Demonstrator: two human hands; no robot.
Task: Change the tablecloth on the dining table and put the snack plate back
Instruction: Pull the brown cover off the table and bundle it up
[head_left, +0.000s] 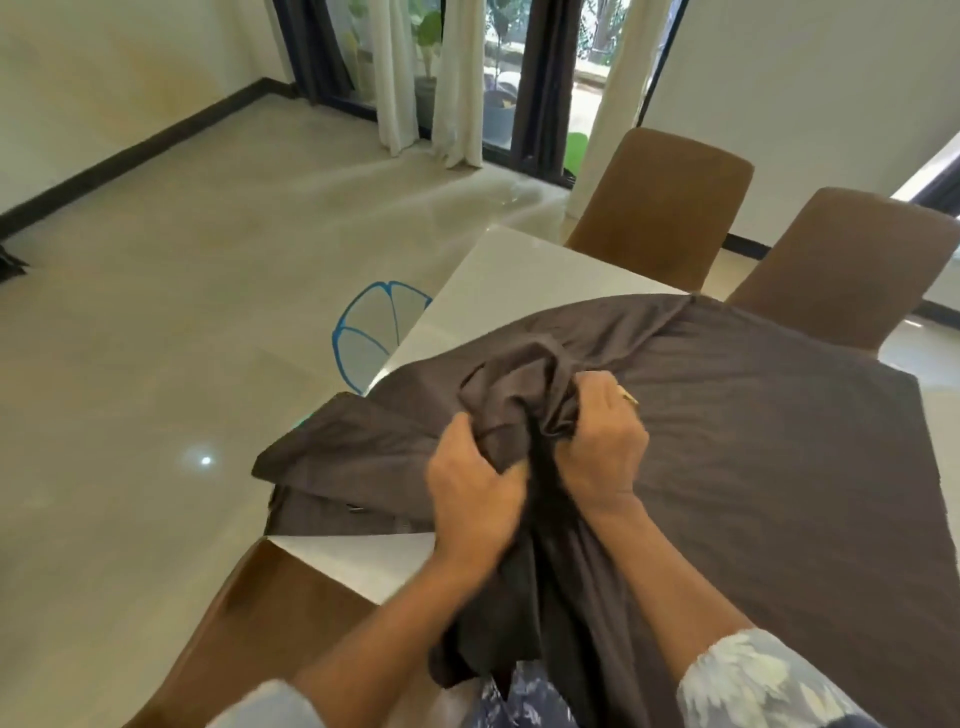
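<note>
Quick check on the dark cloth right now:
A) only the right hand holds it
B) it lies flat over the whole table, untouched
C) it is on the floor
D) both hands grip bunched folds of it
D: the left hand and the right hand each grip a bunched fold of the dark cloth, which lies rumpled on the white table with the far corner bare.

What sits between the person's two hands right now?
In the head view, a bunched fold of the dark brown tablecloth fills the gap; the left hand and the right hand both grip it, over the white table.
</note>
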